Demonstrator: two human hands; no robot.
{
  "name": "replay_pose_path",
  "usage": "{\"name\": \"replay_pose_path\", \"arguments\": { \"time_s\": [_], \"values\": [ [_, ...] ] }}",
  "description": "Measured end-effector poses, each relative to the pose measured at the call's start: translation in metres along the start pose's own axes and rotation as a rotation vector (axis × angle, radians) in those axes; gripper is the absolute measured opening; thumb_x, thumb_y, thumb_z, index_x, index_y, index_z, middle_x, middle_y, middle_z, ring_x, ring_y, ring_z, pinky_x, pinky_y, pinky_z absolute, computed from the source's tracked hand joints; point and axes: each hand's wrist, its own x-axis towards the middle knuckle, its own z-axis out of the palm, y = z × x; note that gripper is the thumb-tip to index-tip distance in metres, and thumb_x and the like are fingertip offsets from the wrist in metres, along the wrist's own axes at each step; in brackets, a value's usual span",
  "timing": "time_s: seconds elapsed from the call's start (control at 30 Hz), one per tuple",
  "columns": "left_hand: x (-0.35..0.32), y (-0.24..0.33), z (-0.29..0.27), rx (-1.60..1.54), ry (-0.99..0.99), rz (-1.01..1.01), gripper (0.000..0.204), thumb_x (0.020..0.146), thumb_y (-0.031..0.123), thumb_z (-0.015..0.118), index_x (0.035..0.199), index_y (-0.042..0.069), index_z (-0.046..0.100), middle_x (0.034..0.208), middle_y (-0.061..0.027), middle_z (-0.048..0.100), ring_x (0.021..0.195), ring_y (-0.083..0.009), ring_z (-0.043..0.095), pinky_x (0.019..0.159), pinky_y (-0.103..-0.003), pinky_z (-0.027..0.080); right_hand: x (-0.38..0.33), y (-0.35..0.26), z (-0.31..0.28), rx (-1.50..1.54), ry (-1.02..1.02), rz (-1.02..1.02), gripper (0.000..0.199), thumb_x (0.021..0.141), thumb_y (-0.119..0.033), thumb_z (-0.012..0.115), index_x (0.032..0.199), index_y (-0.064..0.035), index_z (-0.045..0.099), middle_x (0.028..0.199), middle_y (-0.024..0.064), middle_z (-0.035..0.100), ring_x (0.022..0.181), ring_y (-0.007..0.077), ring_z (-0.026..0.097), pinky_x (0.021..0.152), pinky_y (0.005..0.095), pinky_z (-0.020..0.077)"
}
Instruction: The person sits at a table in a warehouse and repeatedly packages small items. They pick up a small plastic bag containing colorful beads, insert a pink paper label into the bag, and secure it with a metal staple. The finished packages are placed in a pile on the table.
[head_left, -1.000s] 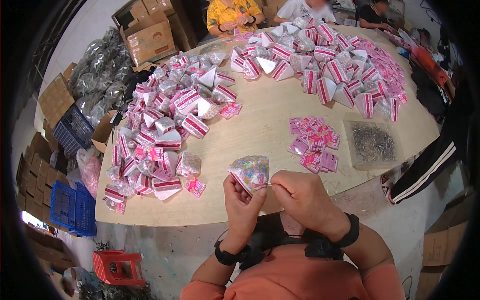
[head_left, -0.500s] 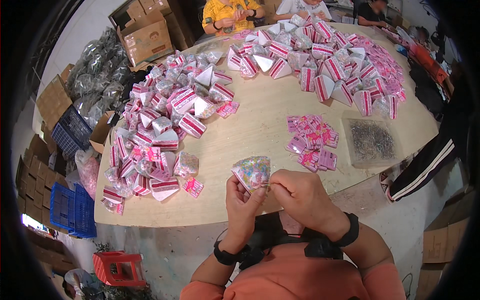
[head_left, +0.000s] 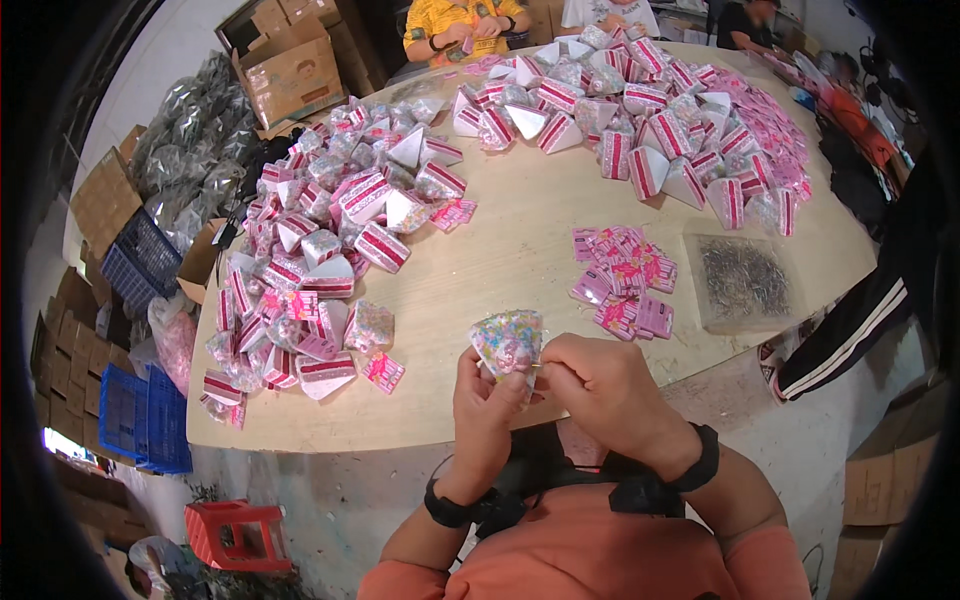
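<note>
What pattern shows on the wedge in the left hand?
The wedge shows multicoloured speckles, pink, blue and yellow among them; best seen in the head view.

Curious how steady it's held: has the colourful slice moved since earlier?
Yes: the colourful slice shifted slightly right, nearer the pink cards beside the tub.

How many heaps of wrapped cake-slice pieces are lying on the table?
2: the left heap and the far-right heap, with tabletop between them. Another heap behind them could be hidden.
</note>
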Motion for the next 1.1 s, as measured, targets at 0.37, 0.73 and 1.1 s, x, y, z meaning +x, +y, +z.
{"name": "replay_pose_path", "arguments": {
  "time_s": [0.37,0.73,1.1],
  "values": [
    [0.0023,-0.003,0.0002,-0.128,-0.028,-0.097,0.058,0.081,0.019,0.062,0.124,0.004,0.026,0.107,-0.0097,0.055,0.088,-0.0166,0.059,0.068,-0.029,0.051,0.0036,-0.002,0.0001,-0.021,-0.012,-0.011,0.008,0.079,-0.008,0.049,0.074,-0.0023,0.049,0.061,0.0158,0.053,0.056,0.0339,0.054,0.049,0.0411,0.0414],
    [0.0029,-0.0023,0.007,0.052,0.046,0.045,0.059,0.076,0.026,0.066,0.12,0.004,0.032,0.104,-0.0073,0.053,0.084,-0.012,0.056,0.064,-0.027,0.052,0.0043,-0.0031,-0.0025,-0.026,-0.011,0.003,0.007,0.078,-0.008,0.05,0.075,-0.0023,0.051,0.061,0.0163,0.053,0.057,0.0344,0.055,0.049,0.0412,0.0418],
    [0.0037,-0.003,0.0025,-0.007,0.002,0.007,0.064,0.078,0.015,0.065,0.126,0.001,0.025,0.114,-0.0141,0.05,0.098,-0.0187,0.055,0.075,-0.031,0.051,0.0042,-0.0006,-0.0028,-0.006,-0.02,0.007,0.007,0.078,-0.008,0.05,0.075,-0.0021,0.051,0.062,0.0166,0.054,0.058,0.0347,0.055,0.049,0.0411,0.0422]
  ]
}}
